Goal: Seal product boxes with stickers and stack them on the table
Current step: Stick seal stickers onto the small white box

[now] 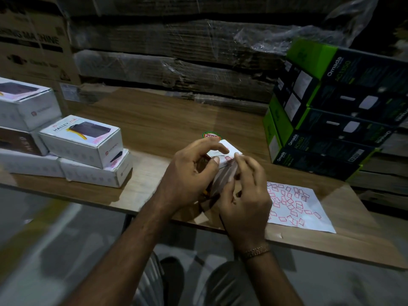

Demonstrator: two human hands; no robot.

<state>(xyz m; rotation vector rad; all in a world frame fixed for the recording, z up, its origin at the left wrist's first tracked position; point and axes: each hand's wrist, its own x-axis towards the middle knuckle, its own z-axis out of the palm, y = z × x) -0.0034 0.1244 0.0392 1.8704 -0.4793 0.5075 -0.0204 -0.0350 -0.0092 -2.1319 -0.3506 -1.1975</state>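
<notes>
Over the wooden table [167,120] both my hands hold a small white product box [227,151]. My left hand [189,175] grips its left side, thumb and fingers curled round it. My right hand [245,195] holds the near right side, fingertips at a red sticker [227,159] on the box's end flap. Most of the box is hidden by my hands. A white sheet of small red stickers [295,206] lies flat to the right. A pile of white product boxes [84,142] stands at the left.
Green and black Omada boxes [331,115] are stacked at the right rear. Wrapped cardboard cartons [176,51] form a wall behind the table. A round green-and-red label [210,135] lies on the table behind the box. My knees show below the table's front edge.
</notes>
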